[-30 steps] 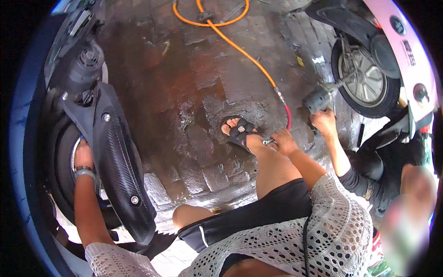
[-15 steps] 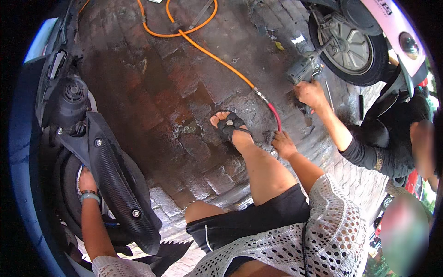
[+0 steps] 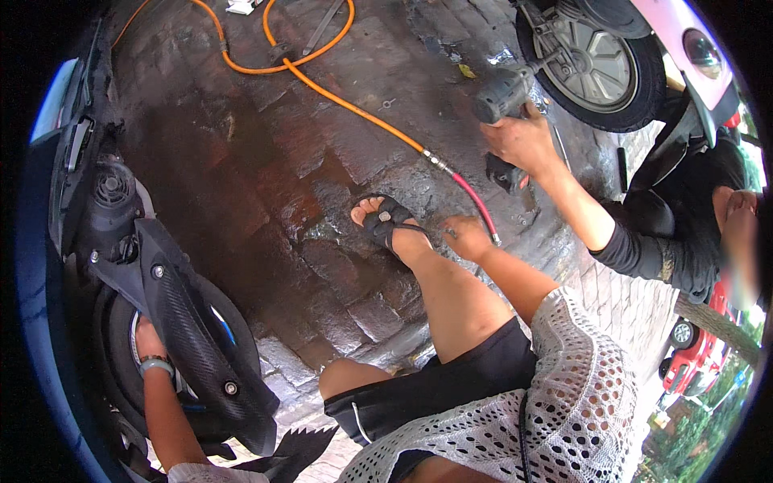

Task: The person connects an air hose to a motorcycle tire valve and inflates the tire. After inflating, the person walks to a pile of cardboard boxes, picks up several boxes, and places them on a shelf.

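My left hand (image 3: 148, 341) reaches in at the scooter wheel (image 3: 134, 330) on the left, against its rim. The black exhaust cover (image 3: 181, 314) hides its fingers. My right hand (image 3: 467, 237) is low over the wet paving, just right of my sandalled foot (image 3: 388, 221). Its fingers are curled, and a small dark spot shows at the fingertips, too small to name. Beside that wrist, the red end of the air hose (image 3: 473, 193) runs down to a metal fitting and passes out of sight by my forearm.
Another person's hand (image 3: 523, 145) grips a grey power tool (image 3: 506, 95) near a second scooter wheel (image 3: 597, 68). An orange hose (image 3: 354, 111) loops across the paving (image 3: 266, 201). A red vehicle (image 3: 699, 354) stands at the far right.
My right hand has shifted from the red hose's end to its left side. The hose's fitting now shows by my wrist. The other person's power tool has moved slightly up and left.
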A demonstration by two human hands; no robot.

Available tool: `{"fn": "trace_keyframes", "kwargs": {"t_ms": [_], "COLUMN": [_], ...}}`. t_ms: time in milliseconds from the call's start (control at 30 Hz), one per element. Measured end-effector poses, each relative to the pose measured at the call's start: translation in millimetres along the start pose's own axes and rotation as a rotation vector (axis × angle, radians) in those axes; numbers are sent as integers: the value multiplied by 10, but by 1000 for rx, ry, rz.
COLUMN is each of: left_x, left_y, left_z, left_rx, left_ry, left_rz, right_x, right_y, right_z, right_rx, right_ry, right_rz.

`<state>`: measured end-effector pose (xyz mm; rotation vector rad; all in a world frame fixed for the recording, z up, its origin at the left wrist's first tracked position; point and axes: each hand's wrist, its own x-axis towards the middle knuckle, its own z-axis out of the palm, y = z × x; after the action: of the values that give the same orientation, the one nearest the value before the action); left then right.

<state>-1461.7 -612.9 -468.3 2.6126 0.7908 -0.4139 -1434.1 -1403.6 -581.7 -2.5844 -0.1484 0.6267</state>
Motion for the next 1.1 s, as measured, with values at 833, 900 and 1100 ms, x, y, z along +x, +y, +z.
{"fn": "trace_keyframes", "kwargs": {"t_ms": [833, 900, 1100], "left_x": [-199, -269, -229], "left_y": [983, 989, 780], "left_z": [-32, -58, -81], "left_rx": [624, 603, 375], "left_ry": [-25, -22, -42], "left_rz": [92, 71, 165], "right_x": [-53, -6, -1], "right_y": [-233, -209, -114], "right_z": [-75, -15, 5], "right_rx": [102, 126, 153], "right_ry": [22, 50, 71], "right_rz": [-4, -39, -41]}}
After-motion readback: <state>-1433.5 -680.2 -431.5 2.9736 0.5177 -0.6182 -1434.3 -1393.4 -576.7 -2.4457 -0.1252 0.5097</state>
